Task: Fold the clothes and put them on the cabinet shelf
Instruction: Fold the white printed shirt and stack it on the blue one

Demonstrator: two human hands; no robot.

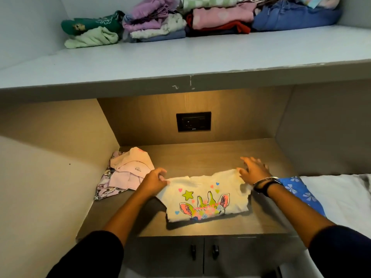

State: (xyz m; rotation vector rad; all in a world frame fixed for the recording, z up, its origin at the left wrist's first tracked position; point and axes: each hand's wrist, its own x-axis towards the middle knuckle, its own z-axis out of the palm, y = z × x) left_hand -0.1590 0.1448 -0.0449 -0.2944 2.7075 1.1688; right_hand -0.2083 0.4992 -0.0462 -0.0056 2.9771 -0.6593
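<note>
A cream T-shirt with a colourful printed drawing lies flat on the wooden counter of the cabinet niche. My left hand pinches its far left corner. My right hand rests with fingers spread on the far right corner, pressing the cloth down. Above, the grey cabinet shelf carries several stacks of folded clothes along its back. A loose heap of pink and patterned clothes sits at the counter's back left.
A black socket plate is set in the niche's back wall. Two cabinet doors with dark handles close the space below the counter. To the right lie a blue flowered cloth and a white bed sheet.
</note>
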